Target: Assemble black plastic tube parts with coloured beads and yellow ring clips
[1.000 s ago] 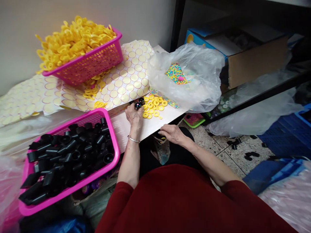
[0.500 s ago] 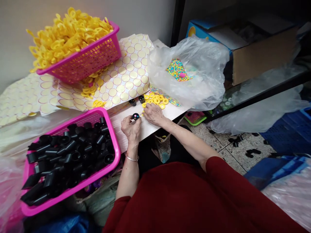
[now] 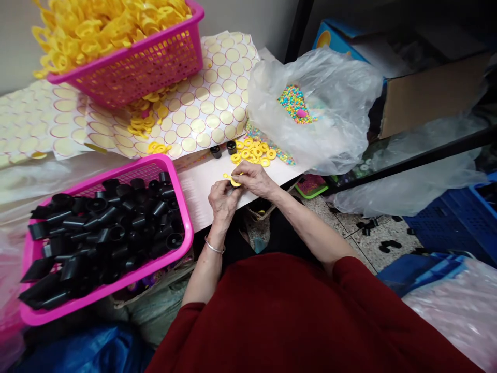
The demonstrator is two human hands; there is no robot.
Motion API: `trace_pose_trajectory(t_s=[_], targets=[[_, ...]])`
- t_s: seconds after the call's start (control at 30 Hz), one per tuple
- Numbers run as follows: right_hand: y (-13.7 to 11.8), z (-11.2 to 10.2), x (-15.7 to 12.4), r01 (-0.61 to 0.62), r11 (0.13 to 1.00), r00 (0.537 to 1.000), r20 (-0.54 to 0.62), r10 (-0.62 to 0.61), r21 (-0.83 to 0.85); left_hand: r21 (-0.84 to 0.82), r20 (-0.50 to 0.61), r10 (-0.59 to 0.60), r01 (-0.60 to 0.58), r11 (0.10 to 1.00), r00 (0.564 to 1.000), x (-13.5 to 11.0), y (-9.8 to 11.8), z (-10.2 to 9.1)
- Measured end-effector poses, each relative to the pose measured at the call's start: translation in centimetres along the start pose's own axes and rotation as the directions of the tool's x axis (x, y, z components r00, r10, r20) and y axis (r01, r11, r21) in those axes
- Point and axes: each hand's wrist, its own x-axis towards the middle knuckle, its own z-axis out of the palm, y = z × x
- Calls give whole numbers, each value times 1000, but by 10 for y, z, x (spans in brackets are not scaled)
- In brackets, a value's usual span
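Observation:
My left hand (image 3: 224, 203) is closed around a small black plastic cup, mostly hidden by the fingers. A yellow ring-shaped cap (image 3: 234, 182) lies over the cup's mouth, pinched by the fingers of my right hand (image 3: 254, 178). Both hands meet just above the white work surface (image 3: 196, 199). Beyond them is a loose pile of yellow caps (image 3: 254, 151). Two black cups (image 3: 231, 147) stand upright to the left of that pile. A clear plastic bag (image 3: 330, 119) holding small coloured beads (image 3: 293, 103) lies further right.
On the left is a pink basket (image 3: 187, 217) full of black cups. Another pink basket (image 3: 135, 65), heaped with yellow caps, stands on sheets of round stickers (image 3: 217, 88). An opened cardboard box (image 3: 435, 98) is at the right, and a blue crate (image 3: 446, 217) sits on the floor.
My right hand has come from the yellow pile to my left hand, bringing a yellow cap onto the black cup. Coloured beads showed inside that cup before; now the cap covers them.

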Motion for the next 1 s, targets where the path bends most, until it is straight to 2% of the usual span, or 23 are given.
trace_pose_trajectory(t_s=[0.17, 0.33, 0.47, 0.5, 0.57, 0.7, 0.77, 0.9, 1.0], targets=[[2, 7, 2, 27, 993, 999, 33, -23, -117, -72, 2, -74, 74, 995, 997, 0, 3, 0], [7, 12, 5, -51, 994, 998, -35, 48, -98, -223, 26, -157, 158, 962, 987, 3, 2, -4], [10, 15, 7, -90, 995, 992, -96, 86, -38, -470, 122, -375, 386, 794, 919, 7, 9, -5], [11, 16, 7, -81, 996, 992, -99, 78, -23, -505, 133, -413, 421, 753, 901, 8, 12, -5], [11, 17, 4, -53, 999, 993, -104, 53, 5, -527, 109, -457, 441, 726, 883, 10, 19, -2], [10, 20, -6, -58, 993, 990, -122, 70, 102, -495, 41, -461, 418, 761, 887, 10, 23, 3], [10, 25, -11, -133, 967, 978, -129, 163, 216, -452, 26, -430, 394, 800, 903, 9, 20, 4], [8, 33, -13, -293, 835, 918, -108, 382, 466, -323, -57, -352, 316, 892, 934, 8, 12, 6], [7, 36, -10, -319, 788, 889, -121, 441, 527, -337, -61, -383, 343, 877, 922, 9, 12, 8]])
